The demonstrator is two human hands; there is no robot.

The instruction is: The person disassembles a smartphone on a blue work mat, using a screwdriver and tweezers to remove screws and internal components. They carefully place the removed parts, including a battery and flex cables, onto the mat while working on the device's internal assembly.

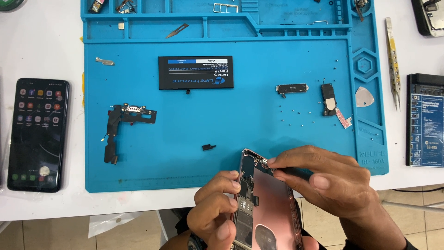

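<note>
At the near edge of the counter (46,46), the left hand (215,210) grips the opened phone body (268,203) by its left side, fingers (226,183) curled closed over the frame edge and thumb pressed low on it. The right hand (323,183) comes in from the right, its fingers pinched shut at the phone's top corner, on a small part too tiny to make out. The phone body is tilted, pink-gold inside, with circuit boards showing along its left side, and it hangs half over the front edge of the blue work mat (185,134).

On the mat, just beyond the hands, lies a small black clip (208,147). Farther left sits a black flex cable assembly (121,125), and above the middle a black rectangular battery (195,72). To the right are a small black module (292,88), a loudspeaker part (328,99) and scattered tiny screws (296,115), with a grey triangular pick (364,97) in a side pocket. Tweezers (393,62) lie on the white counter right of the mat, beside a dark tester board (425,120). Well to the left, a black smartphone (37,134) rests face up with its screen lit.
</note>
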